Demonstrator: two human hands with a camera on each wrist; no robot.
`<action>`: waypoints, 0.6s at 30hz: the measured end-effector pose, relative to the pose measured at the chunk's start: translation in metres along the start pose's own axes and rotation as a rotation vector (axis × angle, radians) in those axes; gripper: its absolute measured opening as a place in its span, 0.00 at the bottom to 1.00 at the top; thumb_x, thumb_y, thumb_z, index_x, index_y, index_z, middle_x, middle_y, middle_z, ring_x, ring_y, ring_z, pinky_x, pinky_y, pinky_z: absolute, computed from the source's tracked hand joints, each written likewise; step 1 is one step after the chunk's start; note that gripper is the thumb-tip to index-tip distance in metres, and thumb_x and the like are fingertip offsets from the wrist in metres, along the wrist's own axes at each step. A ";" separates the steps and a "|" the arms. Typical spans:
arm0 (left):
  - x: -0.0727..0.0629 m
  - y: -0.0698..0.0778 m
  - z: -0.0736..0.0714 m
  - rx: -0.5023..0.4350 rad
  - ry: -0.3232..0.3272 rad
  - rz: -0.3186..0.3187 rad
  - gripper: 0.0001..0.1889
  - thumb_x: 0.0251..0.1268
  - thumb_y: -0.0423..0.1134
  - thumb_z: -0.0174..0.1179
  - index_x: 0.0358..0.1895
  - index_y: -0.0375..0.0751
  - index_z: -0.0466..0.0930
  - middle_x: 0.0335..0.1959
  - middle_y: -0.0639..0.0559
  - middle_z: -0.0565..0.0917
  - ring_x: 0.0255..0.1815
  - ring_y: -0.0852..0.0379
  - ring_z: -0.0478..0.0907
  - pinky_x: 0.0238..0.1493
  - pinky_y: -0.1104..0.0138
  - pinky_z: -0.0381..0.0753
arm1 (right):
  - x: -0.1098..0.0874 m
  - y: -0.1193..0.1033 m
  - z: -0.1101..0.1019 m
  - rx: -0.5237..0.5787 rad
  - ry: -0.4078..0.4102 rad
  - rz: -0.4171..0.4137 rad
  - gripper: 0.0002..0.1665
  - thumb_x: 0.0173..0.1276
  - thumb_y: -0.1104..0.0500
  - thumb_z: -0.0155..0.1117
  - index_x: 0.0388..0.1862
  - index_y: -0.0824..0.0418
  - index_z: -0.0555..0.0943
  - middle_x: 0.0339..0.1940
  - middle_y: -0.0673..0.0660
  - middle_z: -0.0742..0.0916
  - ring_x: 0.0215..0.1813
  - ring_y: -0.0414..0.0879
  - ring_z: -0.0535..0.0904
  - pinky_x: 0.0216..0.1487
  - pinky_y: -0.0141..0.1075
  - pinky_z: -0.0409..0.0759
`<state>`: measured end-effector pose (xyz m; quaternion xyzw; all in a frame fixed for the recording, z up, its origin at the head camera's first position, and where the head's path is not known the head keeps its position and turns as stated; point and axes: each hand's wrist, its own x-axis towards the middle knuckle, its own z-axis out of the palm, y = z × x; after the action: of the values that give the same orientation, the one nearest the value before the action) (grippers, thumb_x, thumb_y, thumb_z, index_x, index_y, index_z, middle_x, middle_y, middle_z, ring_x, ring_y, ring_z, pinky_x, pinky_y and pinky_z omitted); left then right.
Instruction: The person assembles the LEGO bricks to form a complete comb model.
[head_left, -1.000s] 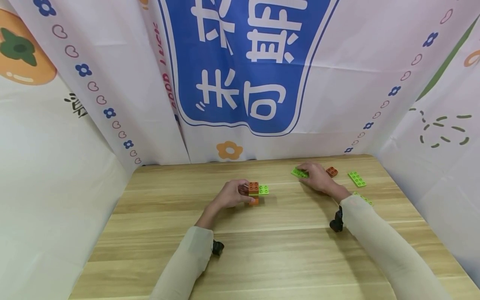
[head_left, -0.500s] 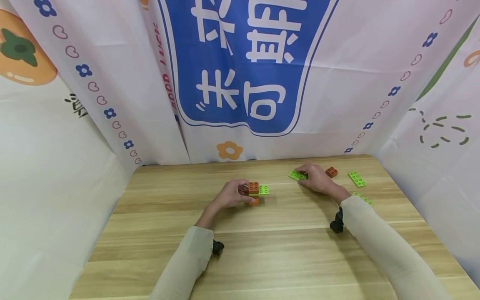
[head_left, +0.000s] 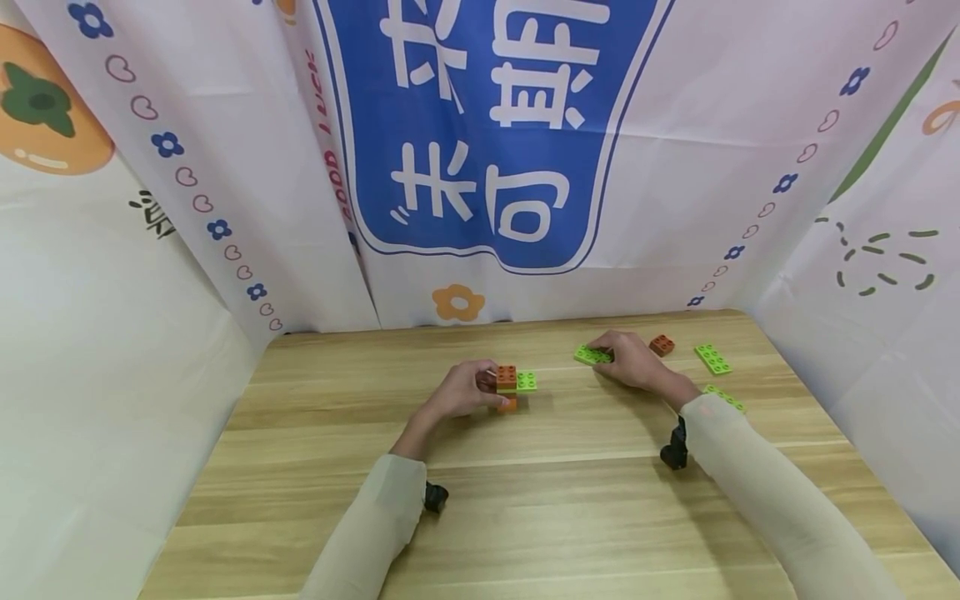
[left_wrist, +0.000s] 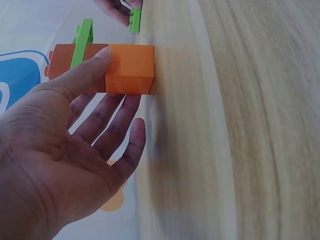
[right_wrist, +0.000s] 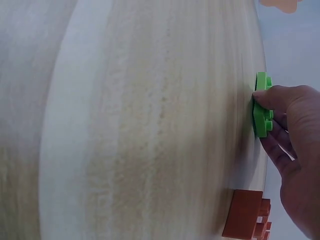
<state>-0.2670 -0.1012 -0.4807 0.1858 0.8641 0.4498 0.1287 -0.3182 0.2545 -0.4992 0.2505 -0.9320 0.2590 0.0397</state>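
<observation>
My left hand (head_left: 463, 390) holds a small stack of toy building bricks between thumb and fingers. In the left wrist view the stack has an orange brick (left_wrist: 131, 69) at its base on the table, with a brown brick, a thin green plate (left_wrist: 82, 42) and another brown brick (left_wrist: 61, 61) above it. The green plate sticks out to the right of the stack. Over at the back of the table, my right hand (head_left: 632, 358) pinches a studded lime-green plate (right_wrist: 261, 107) by its long edges, close over the wood. Part of that plate is hidden by the fingers.
Just behind my right hand lies a loose brown brick (head_left: 662, 345). Farther right are a green plate (head_left: 712, 359) and another green plate (head_left: 726, 398), partly behind my right sleeve. A printed cloth (head_left: 675, 208) hangs along the table's back edge.
My right hand has shifted slightly left and nearer, bringing the green plate along. The left hand keeps its hold on the stack in the same place.
</observation>
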 end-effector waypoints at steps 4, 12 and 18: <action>0.000 -0.001 0.000 -0.013 -0.003 0.019 0.17 0.60 0.32 0.79 0.50 0.39 0.84 0.47 0.45 0.90 0.46 0.53 0.87 0.48 0.61 0.86 | 0.000 -0.002 -0.001 0.004 0.015 -0.026 0.23 0.63 0.67 0.79 0.58 0.69 0.86 0.54 0.66 0.90 0.51 0.59 0.88 0.54 0.54 0.87; 0.000 -0.003 0.001 -0.036 -0.002 0.036 0.19 0.61 0.31 0.78 0.53 0.38 0.83 0.48 0.43 0.90 0.47 0.51 0.88 0.49 0.61 0.87 | 0.000 -0.010 -0.004 0.019 0.032 -0.086 0.23 0.62 0.68 0.79 0.57 0.69 0.87 0.54 0.66 0.90 0.50 0.58 0.89 0.52 0.52 0.88; 0.000 -0.003 0.001 -0.037 -0.002 0.028 0.19 0.61 0.31 0.78 0.53 0.39 0.83 0.49 0.43 0.90 0.48 0.51 0.88 0.49 0.60 0.87 | 0.001 -0.019 -0.008 0.053 0.035 -0.100 0.23 0.62 0.70 0.78 0.57 0.68 0.87 0.55 0.66 0.90 0.49 0.57 0.89 0.50 0.52 0.89</action>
<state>-0.2673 -0.1016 -0.4839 0.1957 0.8528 0.4673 0.1266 -0.3103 0.2446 -0.4834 0.2932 -0.9102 0.2857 0.0621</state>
